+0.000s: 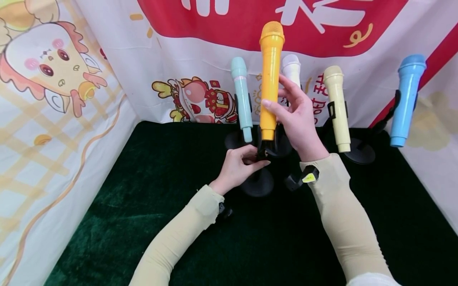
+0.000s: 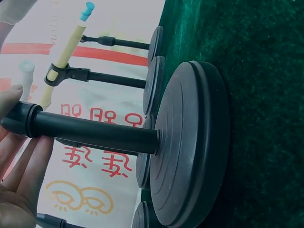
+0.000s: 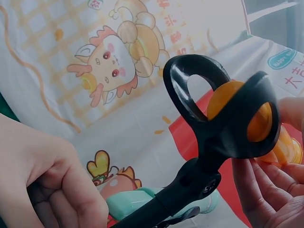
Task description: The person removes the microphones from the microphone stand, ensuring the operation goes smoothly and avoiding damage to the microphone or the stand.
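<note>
In the head view my right hand [image 1: 299,119] grips an orange microphone [image 1: 270,79] around its body, thumb in front, its head pointing up. My left hand [image 1: 236,167] holds a black microphone stand just below the microphone's lower end. That stand's round base [image 1: 258,186] sits on the dark green cloth. From the left wrist, fingers and thumb close around the collar at the top of the black post [image 2: 99,133]. From the right wrist, the stand's black clip [image 3: 228,137] surrounds the orange microphone's lower part [image 3: 223,97].
A mint microphone [image 1: 243,99] and a white microphone [image 1: 291,69] stand behind the orange one. A cream microphone [image 1: 337,109] and a blue microphone [image 1: 408,101] are in stands to the right. Printed cloth walls [image 1: 118,35] enclose the green-covered surface [image 1: 118,230].
</note>
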